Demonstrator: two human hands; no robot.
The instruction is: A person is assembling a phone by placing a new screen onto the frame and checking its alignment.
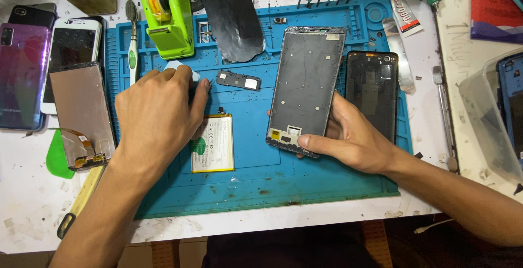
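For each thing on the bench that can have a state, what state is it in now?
Phone frame: stripped, held in the right hand.
Battery: taken out, flat on the blue mat.
Back cover: off, lying on the mat.
Left hand: fingers down on the mat.
White phone: screen dark.

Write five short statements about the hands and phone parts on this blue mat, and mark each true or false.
1. The right hand holds the phone frame. True.
2. The battery lies on the bare white table. False: it lies on the blue mat.
3. The left hand grips the toothbrush. False: the toothbrush lies apart, beside the hand.
4. A black back cover lies to the right of the frame. True.
5. The green tape dispenser is in the right hand. False: it stands at the mat's top edge.
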